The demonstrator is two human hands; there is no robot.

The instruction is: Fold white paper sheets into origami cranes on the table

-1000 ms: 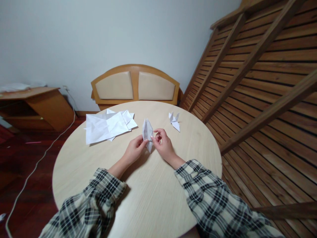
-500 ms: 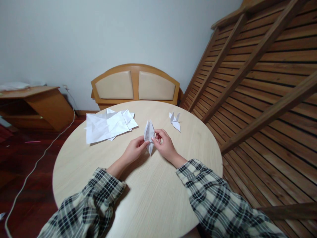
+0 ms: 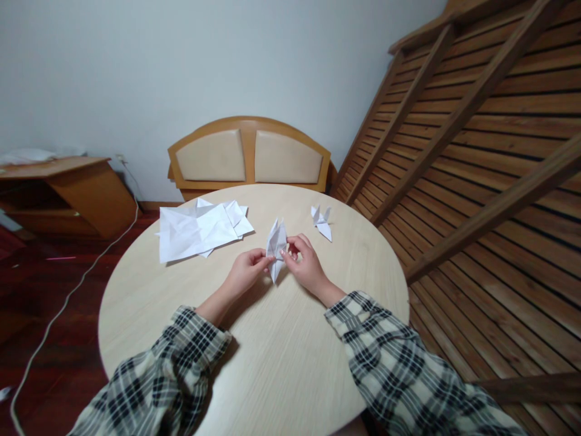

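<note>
A folded white paper [image 3: 276,240] is held between my two hands, over the middle of the table. It is long and narrow, with two points at the top and one at the bottom. My left hand [image 3: 247,270] pinches its left edge between thumb and fingers. On the right edge, the thumb and fingertips of my right hand [image 3: 305,263] are closed on it, the thumb lying across the front. Beyond my right hand stands a folded white paper crane [image 3: 322,223]. Creased white paper sheets [image 3: 184,235] lie in an overlapping pile at the left.
The round pale wooden table [image 3: 272,363] is under my forearms. Behind it stands a padded wooden headboard [image 3: 249,151] by the wall. A slatted wooden frame [image 3: 476,151] leans at the right. At the left are a low wooden cabinet [image 3: 97,200] and a white cable [image 3: 68,297] on the floor.
The two upper points of the folded paper have spread apart, leaving a gap between them. Both hands keep their hold in nearly the same place.
</note>
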